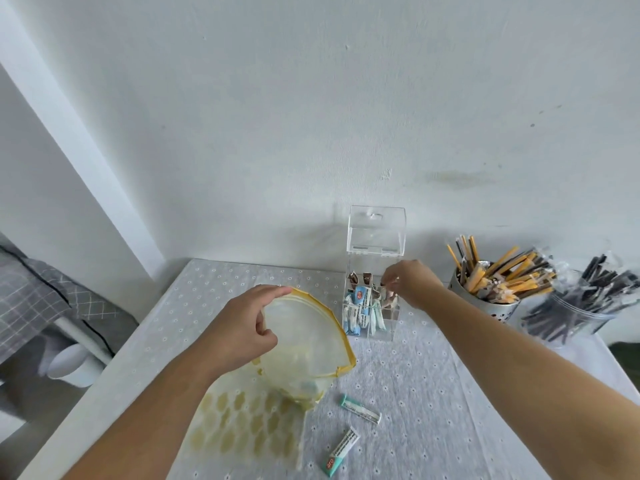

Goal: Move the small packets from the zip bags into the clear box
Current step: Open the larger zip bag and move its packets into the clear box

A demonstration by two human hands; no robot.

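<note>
Meanwhile left hand (242, 327) pinched yellow-trimmed zip bag (304, 344) by rim – mouth propped wide for next reach. Right hand (410, 284) over clear box (372, 299), fingertips closed on brown packet (389, 299) – likely tucking it in. 2 teal packets (360, 408) loose on tablecloth (450, 393).

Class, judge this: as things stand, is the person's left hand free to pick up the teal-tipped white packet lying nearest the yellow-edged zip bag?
Probably not yet. The left hand is holding the yellow-edged zip bag open, though the teal-tipped white packet lies uncovered on the tablecloth.
</note>
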